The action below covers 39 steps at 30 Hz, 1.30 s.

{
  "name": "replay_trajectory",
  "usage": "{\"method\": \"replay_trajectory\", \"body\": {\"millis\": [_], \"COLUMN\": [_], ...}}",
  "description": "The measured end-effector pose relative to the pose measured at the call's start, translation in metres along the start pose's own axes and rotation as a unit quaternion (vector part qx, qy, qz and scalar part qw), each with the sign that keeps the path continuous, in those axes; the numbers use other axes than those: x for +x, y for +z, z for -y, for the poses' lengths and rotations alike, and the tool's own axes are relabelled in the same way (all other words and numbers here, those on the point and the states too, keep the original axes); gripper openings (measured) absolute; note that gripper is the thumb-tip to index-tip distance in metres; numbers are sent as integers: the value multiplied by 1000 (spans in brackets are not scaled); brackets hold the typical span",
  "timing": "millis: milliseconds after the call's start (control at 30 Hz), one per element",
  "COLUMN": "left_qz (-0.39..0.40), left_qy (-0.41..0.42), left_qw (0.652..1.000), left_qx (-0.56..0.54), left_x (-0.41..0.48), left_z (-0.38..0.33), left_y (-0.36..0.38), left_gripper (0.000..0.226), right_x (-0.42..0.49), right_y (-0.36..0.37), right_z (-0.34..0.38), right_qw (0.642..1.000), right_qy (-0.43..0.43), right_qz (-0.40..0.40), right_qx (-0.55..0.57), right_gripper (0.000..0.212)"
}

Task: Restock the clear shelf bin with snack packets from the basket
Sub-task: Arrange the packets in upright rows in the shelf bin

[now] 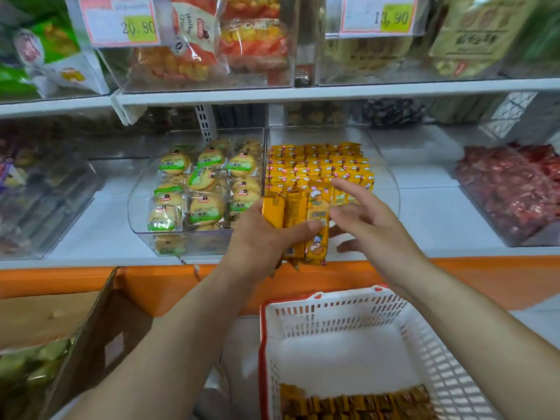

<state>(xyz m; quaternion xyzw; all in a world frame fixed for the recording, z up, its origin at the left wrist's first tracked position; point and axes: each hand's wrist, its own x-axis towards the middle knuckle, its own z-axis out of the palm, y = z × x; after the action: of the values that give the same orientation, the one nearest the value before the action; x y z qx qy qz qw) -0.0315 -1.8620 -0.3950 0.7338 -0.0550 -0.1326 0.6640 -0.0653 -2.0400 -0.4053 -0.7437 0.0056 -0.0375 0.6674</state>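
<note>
My left hand [260, 237] grips a bunch of several yellow snack packets [298, 219] upright, in front of the clear shelf bin [385, 174]. That bin holds neat rows of the same yellow packets [318, 162]. My right hand [363, 216] hovers just right of the bunch with fingers spread and relaxed, holding nothing. Below stands the white basket [333, 307] with a red rim; more yellow packets [354, 403] lie at its near end.
A neighbouring clear bin [142, 192] to the left holds round green-labelled biscuits. A bin of red packets [509, 189] stands at the right. An orange shelf edge [181, 280] runs across, and an open cardboard box [100, 322] sits at lower left. Upper shelf bins carry price tags.
</note>
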Motion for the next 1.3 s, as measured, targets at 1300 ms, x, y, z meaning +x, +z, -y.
{"method": "replay_trajectory", "body": {"millis": [1300], "left_qz": [-195], "left_qy": [16], "left_qw": [980], "left_qx": [35], "left_x": [15], "left_z": [-4], "left_y": [-83], "left_gripper": [22], "right_x": [172], "right_y": [20], "right_z": [-55], "right_qw": [886], "right_qy": [-35], "right_qz": [29], "right_qx": [-462], "right_gripper": [52]}}
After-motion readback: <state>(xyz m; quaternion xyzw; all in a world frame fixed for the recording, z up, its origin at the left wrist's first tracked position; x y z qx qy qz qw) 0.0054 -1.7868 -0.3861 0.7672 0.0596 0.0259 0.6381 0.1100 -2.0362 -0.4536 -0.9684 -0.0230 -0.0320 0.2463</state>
